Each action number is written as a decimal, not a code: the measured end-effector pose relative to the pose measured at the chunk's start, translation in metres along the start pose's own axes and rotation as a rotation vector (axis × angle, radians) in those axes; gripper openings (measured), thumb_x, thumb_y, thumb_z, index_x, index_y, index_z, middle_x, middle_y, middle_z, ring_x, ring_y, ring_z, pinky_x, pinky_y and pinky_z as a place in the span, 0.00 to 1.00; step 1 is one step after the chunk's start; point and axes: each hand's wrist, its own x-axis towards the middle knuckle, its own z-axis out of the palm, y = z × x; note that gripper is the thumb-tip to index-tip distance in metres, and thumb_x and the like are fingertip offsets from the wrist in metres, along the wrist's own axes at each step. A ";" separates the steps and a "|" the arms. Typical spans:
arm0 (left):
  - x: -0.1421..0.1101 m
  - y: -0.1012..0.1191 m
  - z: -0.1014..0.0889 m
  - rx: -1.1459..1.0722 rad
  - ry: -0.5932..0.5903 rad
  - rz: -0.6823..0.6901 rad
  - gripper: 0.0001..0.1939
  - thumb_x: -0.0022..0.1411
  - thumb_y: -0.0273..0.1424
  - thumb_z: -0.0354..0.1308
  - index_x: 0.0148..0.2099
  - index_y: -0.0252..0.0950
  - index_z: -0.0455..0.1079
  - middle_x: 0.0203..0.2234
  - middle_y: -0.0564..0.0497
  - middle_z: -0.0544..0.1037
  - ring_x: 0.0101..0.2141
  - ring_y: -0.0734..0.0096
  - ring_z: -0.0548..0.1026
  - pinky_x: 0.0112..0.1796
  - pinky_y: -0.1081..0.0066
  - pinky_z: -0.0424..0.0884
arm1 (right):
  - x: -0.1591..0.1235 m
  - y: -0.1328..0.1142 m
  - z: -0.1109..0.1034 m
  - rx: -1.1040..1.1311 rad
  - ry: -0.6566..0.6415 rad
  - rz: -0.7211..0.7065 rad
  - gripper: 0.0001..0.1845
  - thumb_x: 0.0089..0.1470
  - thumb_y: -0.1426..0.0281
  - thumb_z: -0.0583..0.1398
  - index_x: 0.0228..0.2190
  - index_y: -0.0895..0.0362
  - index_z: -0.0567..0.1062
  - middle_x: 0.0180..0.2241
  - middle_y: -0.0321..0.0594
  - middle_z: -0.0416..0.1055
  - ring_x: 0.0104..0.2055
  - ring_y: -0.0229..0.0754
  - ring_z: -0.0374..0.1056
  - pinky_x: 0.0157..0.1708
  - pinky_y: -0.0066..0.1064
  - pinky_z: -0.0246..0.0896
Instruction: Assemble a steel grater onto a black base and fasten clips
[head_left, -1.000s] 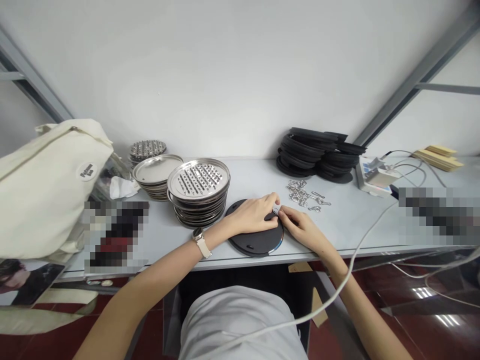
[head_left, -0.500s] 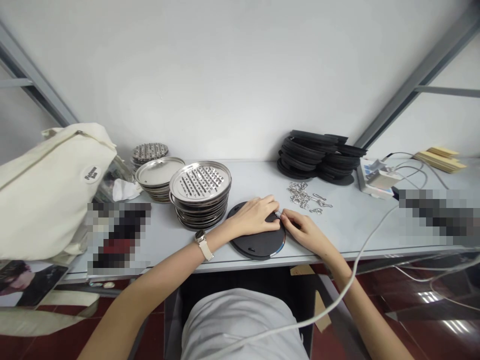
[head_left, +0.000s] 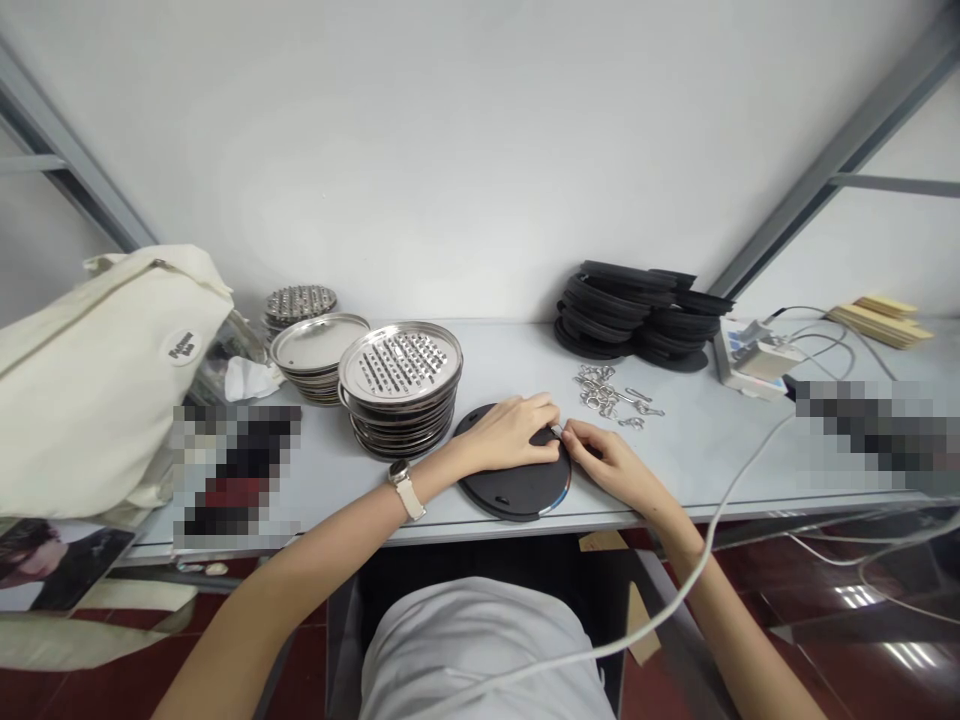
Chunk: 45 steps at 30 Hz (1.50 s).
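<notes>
A black round disc (head_left: 517, 490) with small dark slots lies flat near the table's front edge, a strip of shiny metal rim showing at its lower right. My left hand (head_left: 514, 435) rests across its top, holding it down, fingers bent toward the right edge. At that edge, my right hand (head_left: 600, 455) pinches a small silvery metal piece (head_left: 556, 431) between thumb and index finger; its exact shape is mostly hidden. Just behind my right hand lies a loose pile of small metal clasps (head_left: 604, 392).
To the left stand stacks of round metal grater plates (head_left: 401, 365) and plain-topped metal discs (head_left: 319, 343). Black discs (head_left: 622, 305) are piled by the wall. Farther right are a power strip (head_left: 750, 370) and yellow pads (head_left: 885, 320). A white cable (head_left: 705, 560) crosses over my right forearm; a cream bag (head_left: 97, 370) sits left.
Almost nothing differs. Both hands stay at the disc's right edge, with only a very slight shift of the fingers and the small metal piece.
</notes>
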 end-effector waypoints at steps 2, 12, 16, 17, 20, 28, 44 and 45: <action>0.000 0.000 0.000 -0.009 0.001 0.004 0.07 0.61 0.34 0.54 0.37 0.36 0.65 0.36 0.51 0.70 0.31 0.70 0.69 0.31 0.70 0.62 | 0.000 0.000 -0.001 0.010 0.000 0.005 0.19 0.64 0.61 0.48 0.24 0.55 0.58 0.22 0.32 0.56 0.26 0.37 0.54 0.28 0.29 0.51; -0.001 -0.001 -0.002 -0.126 0.024 -0.086 0.06 0.59 0.30 0.54 0.40 0.36 0.65 0.34 0.51 0.71 0.34 0.69 0.71 0.34 0.71 0.65 | -0.001 -0.002 -0.003 0.066 0.070 0.032 0.20 0.64 0.58 0.48 0.23 0.55 0.57 0.22 0.31 0.53 0.26 0.37 0.53 0.27 0.28 0.52; -0.001 0.002 -0.003 -0.235 0.001 -0.089 0.11 0.57 0.30 0.56 0.43 0.37 0.62 0.33 0.53 0.71 0.33 0.70 0.71 0.33 0.71 0.65 | 0.000 0.000 -0.001 0.060 0.095 0.038 0.20 0.64 0.58 0.49 0.23 0.55 0.59 0.22 0.32 0.54 0.26 0.37 0.54 0.27 0.28 0.52; -0.001 0.003 -0.003 -0.252 -0.010 -0.079 0.11 0.57 0.30 0.56 0.43 0.37 0.62 0.33 0.54 0.71 0.33 0.71 0.70 0.33 0.72 0.65 | 0.000 0.000 -0.001 0.059 0.094 0.038 0.20 0.64 0.58 0.49 0.24 0.55 0.60 0.22 0.32 0.55 0.26 0.37 0.54 0.27 0.28 0.52; -0.001 0.003 -0.002 -0.269 -0.021 -0.055 0.09 0.57 0.30 0.56 0.41 0.37 0.62 0.33 0.54 0.71 0.33 0.71 0.70 0.34 0.72 0.65 | 0.000 0.001 0.000 0.053 0.072 0.033 0.19 0.64 0.58 0.49 0.26 0.56 0.63 0.23 0.33 0.59 0.26 0.37 0.55 0.27 0.27 0.53; 0.000 0.003 -0.001 -0.264 0.031 -0.019 0.10 0.56 0.29 0.56 0.41 0.37 0.61 0.34 0.52 0.70 0.35 0.70 0.70 0.37 0.71 0.66 | 0.000 -0.001 -0.001 0.043 0.003 -0.002 0.18 0.63 0.59 0.50 0.25 0.56 0.64 0.23 0.33 0.61 0.27 0.38 0.57 0.28 0.27 0.54; 0.001 0.002 -0.001 -0.270 0.017 0.032 0.10 0.59 0.27 0.55 0.44 0.37 0.63 0.37 0.48 0.73 0.41 0.66 0.71 0.44 0.67 0.67 | 0.000 -0.001 -0.002 0.018 0.023 -0.030 0.17 0.63 0.61 0.50 0.27 0.57 0.69 0.26 0.37 0.68 0.30 0.41 0.62 0.31 0.29 0.58; 0.001 0.002 -0.001 -0.274 0.015 0.033 0.10 0.59 0.27 0.55 0.44 0.37 0.63 0.37 0.48 0.73 0.41 0.66 0.71 0.44 0.68 0.67 | 0.000 -0.001 -0.002 0.014 0.023 -0.029 0.17 0.63 0.61 0.50 0.28 0.57 0.70 0.26 0.37 0.68 0.30 0.41 0.62 0.31 0.29 0.59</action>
